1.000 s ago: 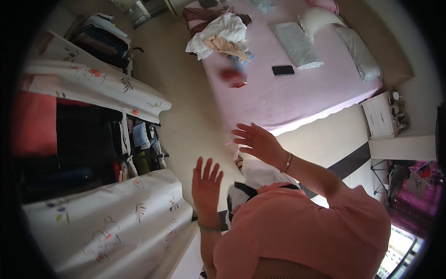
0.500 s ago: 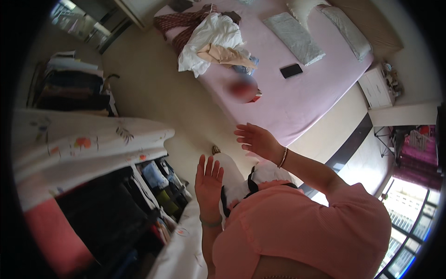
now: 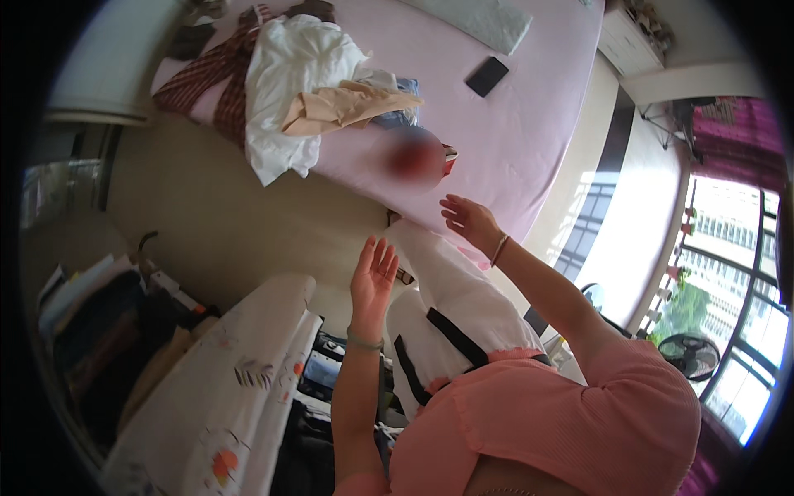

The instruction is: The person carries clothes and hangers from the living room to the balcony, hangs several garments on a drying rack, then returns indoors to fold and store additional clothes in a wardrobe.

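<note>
My left hand (image 3: pixel 374 271) is raised in front of me, open, palm up and fingers stretched, with a bracelet at the wrist. To its right my right hand (image 3: pixel 470 221) hovers near the bed's edge, open and holding nothing. The bed (image 3: pixel 529 124) has a pink sheet. Closest to my hands on it lies a red item (image 3: pixel 447 160), mostly hidden by a round blur. Beyond that are a beige garment (image 3: pixel 331 109), a folded blue denim piece (image 3: pixel 405 103), a white garment (image 3: pixel 285 83) and a red checked garment (image 3: pixel 223 91). A dark phone (image 3: pixel 487 76) lies farther right.
At the left stands a rack covered with a white patterned cloth (image 3: pixel 223 372), beside a stack of dark clothes (image 3: pixel 99 331). A black fan (image 3: pixel 690 356) stands by the window (image 3: pixel 736 240) at the right. A white bedside cabinet (image 3: pixel 633 41) is at the far right.
My view has turned and come closer to the bed, so the clothes and phone sit differently in it. My legs have stepped toward the bed. Both hands stay raised and open.
</note>
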`<state>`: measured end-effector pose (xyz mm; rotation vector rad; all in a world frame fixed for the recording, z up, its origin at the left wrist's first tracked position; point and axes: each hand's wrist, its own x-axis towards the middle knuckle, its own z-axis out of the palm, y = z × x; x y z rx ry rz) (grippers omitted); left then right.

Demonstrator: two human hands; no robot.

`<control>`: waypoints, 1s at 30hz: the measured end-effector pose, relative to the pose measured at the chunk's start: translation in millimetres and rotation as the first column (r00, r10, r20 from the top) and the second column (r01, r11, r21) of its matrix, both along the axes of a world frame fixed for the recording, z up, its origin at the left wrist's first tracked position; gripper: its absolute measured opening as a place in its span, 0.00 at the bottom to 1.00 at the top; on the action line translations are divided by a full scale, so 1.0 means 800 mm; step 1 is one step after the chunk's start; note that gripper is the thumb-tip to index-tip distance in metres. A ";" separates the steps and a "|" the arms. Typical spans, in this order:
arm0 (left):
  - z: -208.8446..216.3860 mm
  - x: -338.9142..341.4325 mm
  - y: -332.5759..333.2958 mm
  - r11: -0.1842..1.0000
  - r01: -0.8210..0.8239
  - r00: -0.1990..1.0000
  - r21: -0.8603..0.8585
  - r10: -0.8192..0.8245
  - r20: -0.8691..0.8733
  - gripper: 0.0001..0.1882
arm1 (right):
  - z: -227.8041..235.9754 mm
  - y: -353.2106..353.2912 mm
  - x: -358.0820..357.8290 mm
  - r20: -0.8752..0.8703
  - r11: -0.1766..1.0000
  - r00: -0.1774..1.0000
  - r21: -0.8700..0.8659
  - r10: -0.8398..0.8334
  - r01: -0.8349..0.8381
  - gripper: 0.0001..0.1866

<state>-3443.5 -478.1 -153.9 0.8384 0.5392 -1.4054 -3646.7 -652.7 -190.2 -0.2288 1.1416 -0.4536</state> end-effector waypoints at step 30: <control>0.017 0.158 -0.340 0.629 0.723 -0.028 0.285 -0.385 0.922 0.06 | -0.020 -0.162 0.197 -0.177 0.949 0.984 -0.302 0.034 -0.087 0.26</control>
